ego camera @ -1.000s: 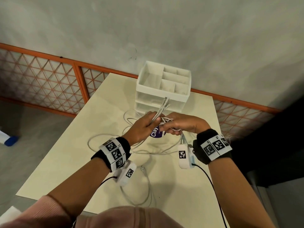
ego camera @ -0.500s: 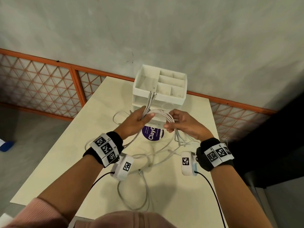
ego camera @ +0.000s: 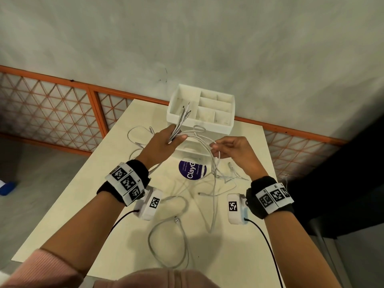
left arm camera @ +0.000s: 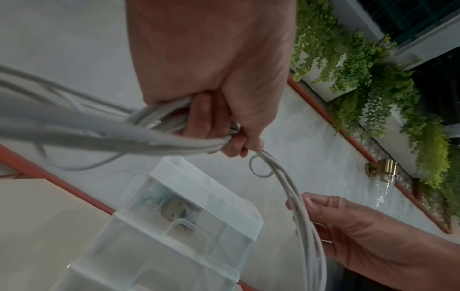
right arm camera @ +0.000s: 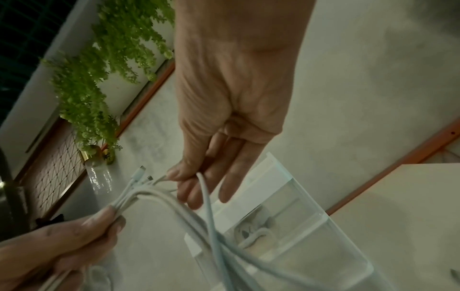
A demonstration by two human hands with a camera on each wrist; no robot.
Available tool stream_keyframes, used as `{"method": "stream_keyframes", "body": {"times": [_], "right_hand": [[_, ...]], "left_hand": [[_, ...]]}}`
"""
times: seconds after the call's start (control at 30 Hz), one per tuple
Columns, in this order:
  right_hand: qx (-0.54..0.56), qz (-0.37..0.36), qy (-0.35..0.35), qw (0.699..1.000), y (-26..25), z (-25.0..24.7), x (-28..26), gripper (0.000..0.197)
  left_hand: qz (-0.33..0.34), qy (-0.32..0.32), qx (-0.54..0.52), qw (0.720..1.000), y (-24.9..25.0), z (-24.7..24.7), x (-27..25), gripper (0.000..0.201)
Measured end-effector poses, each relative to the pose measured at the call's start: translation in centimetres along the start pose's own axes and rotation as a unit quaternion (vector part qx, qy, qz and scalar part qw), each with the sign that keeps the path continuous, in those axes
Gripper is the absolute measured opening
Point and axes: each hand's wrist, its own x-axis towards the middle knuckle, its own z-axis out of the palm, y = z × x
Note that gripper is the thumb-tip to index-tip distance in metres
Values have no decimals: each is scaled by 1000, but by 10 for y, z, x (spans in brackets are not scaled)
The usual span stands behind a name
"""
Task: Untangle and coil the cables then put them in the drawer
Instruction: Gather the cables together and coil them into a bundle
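Observation:
A bundle of white cables [ego camera: 198, 138] arcs between my two hands above the cream table [ego camera: 83, 204]. My left hand [ego camera: 176, 138] grips the bundle in its fist, and several plug ends [ego camera: 185, 110] stick up past it in front of the white drawer unit [ego camera: 220, 126]. In the left wrist view the fingers [left arm camera: 199, 118] curl round the strands [left arm camera: 159, 135]. My right hand [ego camera: 215, 146] pinches the strands a short way to the right, thumb [right arm camera: 174, 173] against a cable [right arm camera: 206, 198]. More cable loops [ego camera: 172, 235] lie loose on the table below.
The drawer unit has an open divided tray on top and clear drawers [left arm camera: 189, 216] with something inside. A round purple sticker [ego camera: 192, 170] lies in front of it. An orange lattice railing [ego camera: 52, 113] runs behind the table, with hanging plants [left arm camera: 373, 88] on the wall.
My hands have drawn apart: the left rose toward the drawer unit with the plug ends, the right slid right along the strands, opening an arc of cable between them.

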Motion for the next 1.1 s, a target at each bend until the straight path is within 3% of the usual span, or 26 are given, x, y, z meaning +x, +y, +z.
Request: {"method": "stream_keyframes", "body": {"times": [0.07, 0.17, 0.27, 0.4, 0.53, 0.7, 0.83, 0.9, 0.93, 1.03, 1.1], "right_hand": [[-37, -12, -1, 999, -2, 0, 0, 11], [-131, -90, 57, 986, 0, 4, 0, 21], [-188, -185, 84, 961, 1, 19, -6, 14], [-240, -221, 78, 942, 0, 39, -8, 28], [-286, -255, 138, 913, 3, 38, -4, 17], [-398, -310, 215, 836, 8, 43, -9, 13], [-449, -350, 217, 793, 14, 51, -14, 16], [-448, -348, 182, 803, 19, 53, -18, 16], [-434, -331, 154, 823, 21, 51, -20, 15], [-408, -233, 70, 880, 37, 31, -24, 16], [-382, -158, 57, 909, 50, 16, -25, 18]], "left_hand": [[9, -12, 1, 1000, 0, -1, -1, 21], [-2, -1, -11, 1000, 2, 0, -2, 21], [-22, 22, -14, 999, 5, 1, -1, 27], [-26, 18, 0, 999, 8, 5, 2, 28], [-44, 34, 18, 998, 9, 6, 3, 28], [-82, 55, 45, 994, 8, 11, 3, 31], [-120, 76, 51, 989, 4, 15, 6, 35], [-137, 89, 59, 985, 2, 15, 7, 34], [-142, 97, 68, 983, 2, 14, 8, 34], [-144, 143, 91, 975, -8, 2, 9, 34], [-126, 161, 97, 974, -17, -8, 10, 34]]}}
